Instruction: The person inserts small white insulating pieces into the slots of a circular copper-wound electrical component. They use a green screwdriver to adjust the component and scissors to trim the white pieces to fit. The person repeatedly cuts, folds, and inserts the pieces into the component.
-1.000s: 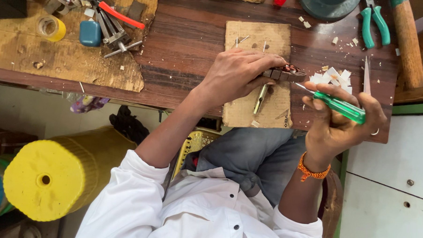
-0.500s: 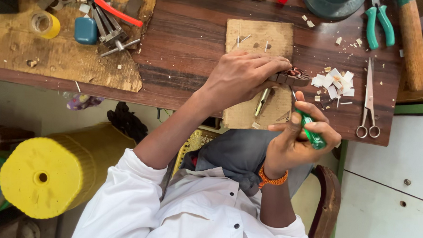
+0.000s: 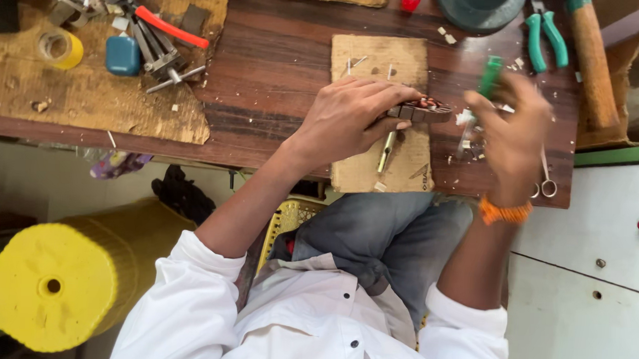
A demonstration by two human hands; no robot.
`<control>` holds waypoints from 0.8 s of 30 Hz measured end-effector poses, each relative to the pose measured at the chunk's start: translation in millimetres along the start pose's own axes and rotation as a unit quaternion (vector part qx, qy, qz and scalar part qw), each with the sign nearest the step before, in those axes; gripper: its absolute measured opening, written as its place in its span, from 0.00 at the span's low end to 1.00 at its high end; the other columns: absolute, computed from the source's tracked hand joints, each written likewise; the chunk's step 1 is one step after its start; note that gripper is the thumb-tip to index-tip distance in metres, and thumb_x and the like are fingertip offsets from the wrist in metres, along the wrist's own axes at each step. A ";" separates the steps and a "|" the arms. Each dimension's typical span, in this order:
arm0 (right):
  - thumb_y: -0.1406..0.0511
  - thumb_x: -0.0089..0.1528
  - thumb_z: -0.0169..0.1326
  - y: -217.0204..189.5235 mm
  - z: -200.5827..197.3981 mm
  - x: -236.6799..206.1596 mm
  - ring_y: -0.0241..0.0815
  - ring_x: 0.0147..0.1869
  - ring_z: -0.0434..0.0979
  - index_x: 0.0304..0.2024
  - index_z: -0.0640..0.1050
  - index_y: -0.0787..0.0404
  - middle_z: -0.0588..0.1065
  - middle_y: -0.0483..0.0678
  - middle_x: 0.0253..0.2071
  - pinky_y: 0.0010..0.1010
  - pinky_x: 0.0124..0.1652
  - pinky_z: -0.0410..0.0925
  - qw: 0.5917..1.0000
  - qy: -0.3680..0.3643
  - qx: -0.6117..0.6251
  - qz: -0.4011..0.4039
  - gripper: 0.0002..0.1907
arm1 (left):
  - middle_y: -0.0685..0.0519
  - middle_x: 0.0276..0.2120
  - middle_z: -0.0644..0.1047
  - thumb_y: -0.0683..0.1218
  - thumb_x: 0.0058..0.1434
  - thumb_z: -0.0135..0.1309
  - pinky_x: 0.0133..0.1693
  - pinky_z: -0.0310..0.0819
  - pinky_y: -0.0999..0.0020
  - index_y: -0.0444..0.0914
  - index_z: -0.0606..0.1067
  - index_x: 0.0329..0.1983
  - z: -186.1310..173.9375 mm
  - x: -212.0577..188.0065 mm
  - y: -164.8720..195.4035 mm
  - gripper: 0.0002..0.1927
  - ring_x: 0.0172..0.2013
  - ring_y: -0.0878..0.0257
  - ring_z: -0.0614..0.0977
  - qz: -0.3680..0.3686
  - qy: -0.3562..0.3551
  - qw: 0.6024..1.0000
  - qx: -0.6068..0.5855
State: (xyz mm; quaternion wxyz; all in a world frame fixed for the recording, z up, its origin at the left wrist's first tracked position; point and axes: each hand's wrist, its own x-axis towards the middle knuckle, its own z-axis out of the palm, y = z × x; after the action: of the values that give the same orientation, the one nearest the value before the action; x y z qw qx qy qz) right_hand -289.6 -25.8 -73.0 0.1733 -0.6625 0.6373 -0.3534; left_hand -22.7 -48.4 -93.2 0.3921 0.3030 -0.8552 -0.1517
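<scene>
Right hand [image 3: 511, 129] has swung up from lap edge to bench, blurred; green-handled screwdriver [image 3: 490, 73] now stands near upright in its closed fingers, tip hidden behind hand. Left hand [image 3: 351, 117] unmoved, fingers clamped on small dark part [image 3: 422, 110] over cardboard pad [image 3: 382, 61]. Part's long axis runs left-right, free end pointing toward right hand, just beside it. Scissors [image 3: 546, 177] partly under right hand; green pliers [image 3: 544, 35] well beyond.

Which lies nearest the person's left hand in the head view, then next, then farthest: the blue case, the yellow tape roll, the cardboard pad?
From the left hand:
1. Cardboard pad, directly beneath it.
2. Blue case, well along the bench.
3. Yellow tape roll, just beyond the case.
</scene>
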 end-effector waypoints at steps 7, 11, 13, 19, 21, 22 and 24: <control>0.55 0.68 0.60 11.3 21.8 7.0 0.42 0.57 0.83 0.60 0.76 0.62 0.79 0.53 0.56 0.31 0.56 0.77 0.939 -0.031 0.339 0.055 0.23 | 0.55 0.42 0.82 0.47 0.59 0.63 0.52 0.71 0.55 0.45 0.73 0.53 -1.4 4.1 5.7 0.19 0.48 0.54 0.82 -0.083 -0.037 0.996 -0.013; 0.55 0.64 0.62 -1.9 12.8 -17.9 0.41 0.64 0.75 0.65 0.75 0.62 0.75 0.51 0.64 0.32 0.63 0.70 0.950 -0.163 0.267 -0.018 0.30 | 0.54 0.46 0.81 0.46 0.62 0.62 0.53 0.66 0.53 0.43 0.70 0.53 -0.6 4.6 2.5 0.19 0.52 0.55 0.80 -0.088 -0.062 0.992 -0.062; 0.57 0.63 0.63 -10.7 14.4 -21.2 0.41 0.65 0.73 0.65 0.74 0.63 0.74 0.50 0.66 0.32 0.62 0.69 0.965 -0.179 0.190 -0.027 0.31 | 0.54 0.47 0.81 0.45 0.62 0.62 0.53 0.65 0.53 0.43 0.69 0.54 0.6 4.7 2.6 0.19 0.55 0.54 0.79 -0.087 -0.066 0.992 -0.069; 0.62 0.62 0.62 -31.5 24.2 -13.2 0.41 0.66 0.75 0.64 0.74 0.63 0.72 0.49 0.67 0.32 0.61 0.72 0.972 -0.165 0.163 0.033 0.28 | 0.52 0.46 0.78 0.42 0.61 0.61 0.55 0.64 0.50 0.41 0.68 0.53 -2.9 8.8 5.6 0.20 0.54 0.51 0.77 -0.090 -0.075 0.991 -0.070; 0.66 0.64 0.61 -35.7 23.5 -12.5 0.43 0.69 0.72 0.63 0.74 0.65 0.69 0.52 0.69 0.32 0.63 0.71 0.968 -0.176 0.179 0.012 0.26 | 0.51 0.47 0.78 0.42 0.60 0.61 0.52 0.64 0.49 0.41 0.67 0.54 -4.9 10.0 6.0 0.21 0.53 0.50 0.77 -0.088 -0.076 0.991 -0.073; 0.68 0.64 0.60 -37.8 24.1 -13.2 0.43 0.71 0.71 0.64 0.73 0.65 0.68 0.52 0.70 0.33 0.64 0.70 0.964 -0.178 0.196 0.007 0.25 | 0.51 0.47 0.78 0.42 0.60 0.61 0.51 0.64 0.49 0.40 0.67 0.54 -5.2 9.7 6.1 0.22 0.52 0.50 0.76 -0.088 -0.077 0.990 -0.075; 0.71 0.65 0.57 -41.3 25.7 -14.7 0.45 0.74 0.69 0.65 0.72 0.66 0.66 0.53 0.71 0.34 0.66 0.69 0.957 -0.181 0.228 -0.002 0.25 | 0.53 0.47 0.78 0.41 0.59 0.61 0.50 0.65 0.50 0.41 0.67 0.54 -3.9 8.1 5.4 0.22 0.52 0.51 0.77 -0.105 -0.089 0.988 -0.072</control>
State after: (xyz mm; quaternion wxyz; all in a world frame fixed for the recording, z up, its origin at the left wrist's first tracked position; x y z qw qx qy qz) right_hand -241.1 -12.0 -66.2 0.4316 -0.6594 0.4966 -0.3637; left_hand -26.0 -49.5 -83.4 0.3175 0.3470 -0.8370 -0.2797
